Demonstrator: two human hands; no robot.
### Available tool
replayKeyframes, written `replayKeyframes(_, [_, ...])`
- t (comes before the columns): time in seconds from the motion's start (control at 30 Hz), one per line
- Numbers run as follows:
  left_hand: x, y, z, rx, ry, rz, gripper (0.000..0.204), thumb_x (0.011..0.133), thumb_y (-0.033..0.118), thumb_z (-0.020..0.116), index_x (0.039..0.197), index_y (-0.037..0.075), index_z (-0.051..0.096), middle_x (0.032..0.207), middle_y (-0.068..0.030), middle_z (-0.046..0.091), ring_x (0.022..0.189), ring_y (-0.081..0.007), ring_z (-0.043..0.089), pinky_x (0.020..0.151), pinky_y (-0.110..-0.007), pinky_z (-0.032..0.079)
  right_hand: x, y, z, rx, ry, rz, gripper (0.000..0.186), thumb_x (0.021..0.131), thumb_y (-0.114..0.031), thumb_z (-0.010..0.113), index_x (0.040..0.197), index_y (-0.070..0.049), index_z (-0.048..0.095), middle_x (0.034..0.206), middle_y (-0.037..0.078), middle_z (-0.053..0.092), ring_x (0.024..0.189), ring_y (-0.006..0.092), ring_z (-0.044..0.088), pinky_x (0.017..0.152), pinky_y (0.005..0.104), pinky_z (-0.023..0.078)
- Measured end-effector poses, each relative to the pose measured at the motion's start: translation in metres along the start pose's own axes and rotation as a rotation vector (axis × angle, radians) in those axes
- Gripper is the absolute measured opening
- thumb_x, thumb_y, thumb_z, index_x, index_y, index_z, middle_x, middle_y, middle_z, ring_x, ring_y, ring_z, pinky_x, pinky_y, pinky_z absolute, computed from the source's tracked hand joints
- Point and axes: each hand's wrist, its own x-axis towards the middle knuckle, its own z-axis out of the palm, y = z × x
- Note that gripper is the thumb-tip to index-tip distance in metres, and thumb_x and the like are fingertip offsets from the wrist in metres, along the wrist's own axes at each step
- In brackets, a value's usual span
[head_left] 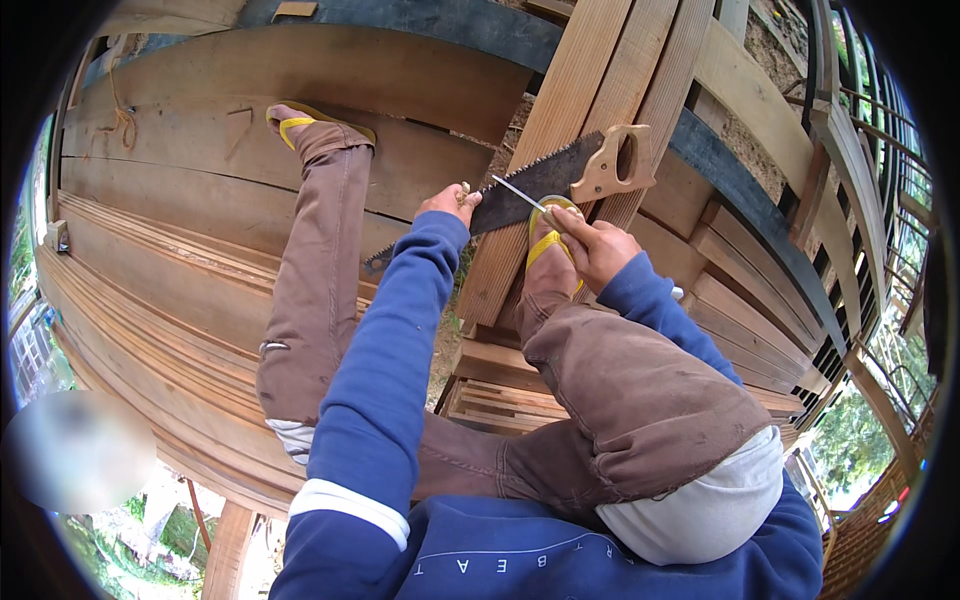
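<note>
A handsaw with a dark blade (555, 176) and a pale wooden handle (598, 182) lies across planks, its toothed edge facing away from me. My left hand (452, 203) is closed on the blade's toothed edge, left of the file. In my right hand (600, 250), a thin grey file (520, 191) is held between closed fingers; it slants over the blade, with its tip near the teeth. My right foot, in a yellow flip-flop (545, 243), rests against the near edge of the blade. The blade's narrow end reaches left beneath my left forearm.
Long planks (575, 100) run away from me under the saw. My left foot, in another yellow flip-flop (290, 122), rests on wide boards (200, 120). Stacked boards (150, 300) lie at left, and more timber (745, 280) at right. An orange cord (125, 120) lies far left.
</note>
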Motion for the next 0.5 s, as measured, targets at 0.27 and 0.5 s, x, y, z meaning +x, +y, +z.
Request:
replayKeyframes(0.27, [0.011, -0.005, 0.003, -0.006, -0.008, 0.009, 0.041, 0.091, 0.049, 0.059, 0.117, 0.017, 0.064, 0.108, -0.0172, 0.068, 0.103, -0.0367, 0.064, 0.09, -0.044, 0.05, 0.054, -0.019, 0.017, -0.046, 0.031, -0.068, 0.037, 0.097, -0.032, 0.051, 0.134, -0.028, 0.054, 0.088, 0.021, 0.066, 0.081, 0.0396, 0.067, 0.07, 0.0469, 0.055])
replayKeyframes(0.5, [0.005, -0.003, -0.003, 0.06, 0.0, 0.011, 0.038, 0.093, 0.048, 0.058, 0.11, 0.015, 0.064, 0.104, -0.0147, 0.069, 0.101, -0.0362, 0.064, 0.088, -0.046, 0.049, 0.037, 0.001, -0.013, 0.264, 0.431, -0.144, 0.044, 0.092, -0.024, 0.063, 0.135, -0.019, 0.055, 0.085, 0.019, 0.065, 0.081, 0.0363, 0.066, 0.072, 0.0415, 0.052])
